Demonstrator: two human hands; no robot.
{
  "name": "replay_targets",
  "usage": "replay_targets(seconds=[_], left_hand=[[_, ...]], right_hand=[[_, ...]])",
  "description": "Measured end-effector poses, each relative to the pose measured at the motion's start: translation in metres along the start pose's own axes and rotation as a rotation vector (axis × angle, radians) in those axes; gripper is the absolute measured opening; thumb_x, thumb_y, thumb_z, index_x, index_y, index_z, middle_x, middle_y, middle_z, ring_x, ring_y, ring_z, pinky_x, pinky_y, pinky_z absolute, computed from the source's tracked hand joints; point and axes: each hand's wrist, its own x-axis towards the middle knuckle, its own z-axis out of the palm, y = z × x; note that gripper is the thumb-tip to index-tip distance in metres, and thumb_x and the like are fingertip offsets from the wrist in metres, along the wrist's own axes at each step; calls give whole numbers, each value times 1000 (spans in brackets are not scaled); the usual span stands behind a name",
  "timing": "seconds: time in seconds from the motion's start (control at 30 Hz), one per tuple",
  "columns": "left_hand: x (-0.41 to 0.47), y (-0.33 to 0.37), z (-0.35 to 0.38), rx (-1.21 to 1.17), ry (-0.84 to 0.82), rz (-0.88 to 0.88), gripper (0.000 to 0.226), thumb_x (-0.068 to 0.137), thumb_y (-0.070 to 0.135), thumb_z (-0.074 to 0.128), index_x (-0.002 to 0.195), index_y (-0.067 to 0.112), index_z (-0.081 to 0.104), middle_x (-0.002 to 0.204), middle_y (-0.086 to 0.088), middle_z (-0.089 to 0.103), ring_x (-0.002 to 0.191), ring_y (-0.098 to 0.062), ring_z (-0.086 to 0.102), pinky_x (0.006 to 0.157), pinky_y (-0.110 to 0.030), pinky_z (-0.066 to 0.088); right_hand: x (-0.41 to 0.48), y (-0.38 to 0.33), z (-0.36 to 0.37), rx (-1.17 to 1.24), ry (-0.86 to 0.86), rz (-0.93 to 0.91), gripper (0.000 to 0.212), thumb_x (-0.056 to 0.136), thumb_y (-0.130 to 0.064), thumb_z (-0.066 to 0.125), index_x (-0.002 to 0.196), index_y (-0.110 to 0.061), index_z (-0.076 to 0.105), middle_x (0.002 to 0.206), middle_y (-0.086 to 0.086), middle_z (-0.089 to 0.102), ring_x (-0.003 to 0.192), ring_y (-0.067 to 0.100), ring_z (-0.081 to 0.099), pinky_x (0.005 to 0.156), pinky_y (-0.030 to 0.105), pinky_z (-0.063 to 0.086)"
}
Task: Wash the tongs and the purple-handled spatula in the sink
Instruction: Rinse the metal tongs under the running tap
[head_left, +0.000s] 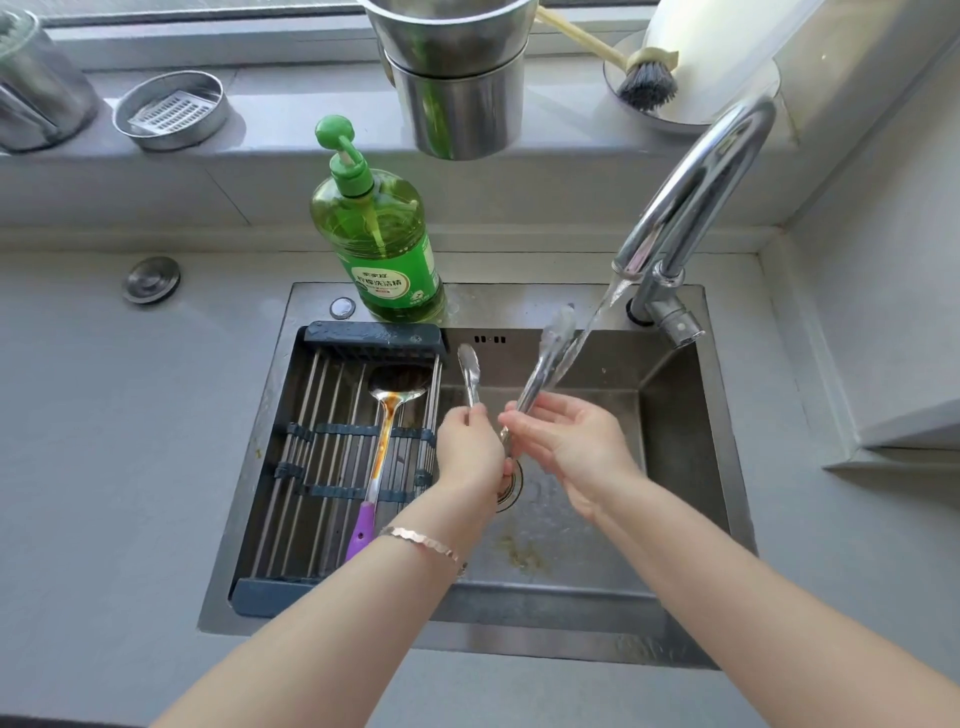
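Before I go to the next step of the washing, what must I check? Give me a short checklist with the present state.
1. Water runs from the faucet: ok.
2. The stream hits the tongs: ok, on one arm only.
3. Left hand and right hand both hold the tongs: ok.
4. Purple-handled spatula is clean: not ok, brown stains; it lies on the rack.
5. Soap on the tongs: cannot tell.

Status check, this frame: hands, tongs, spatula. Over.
Left hand grips one tong arm, right hand pinches the other. Tongs spread under running tap. Purple-handled spatula stained, on rack. Nothing blocking.
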Motion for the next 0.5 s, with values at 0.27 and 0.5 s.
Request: replay_targets(seconds=[0.27, 0.5], left_hand=[[-15, -25, -13, 367, -2, 614, 10, 99, 21, 38, 93, 14, 34, 72, 5, 42, 62, -13, 40, 53, -25, 32], [-4, -42, -36, 456, 31, 630, 29, 90, 17, 59, 74, 23, 36, 82, -8, 53, 70, -15, 46, 59, -19, 38]], right_hand=[[11, 1, -6, 232, 22, 49, 14, 89, 8, 50, 82, -4, 56, 84, 14, 65, 74, 21, 66, 66, 30, 59], [24, 7, 7, 293, -32, 40, 17, 95, 7, 39, 100, -1, 52, 92, 14, 61, 80, 23, 64, 76, 34, 56]])
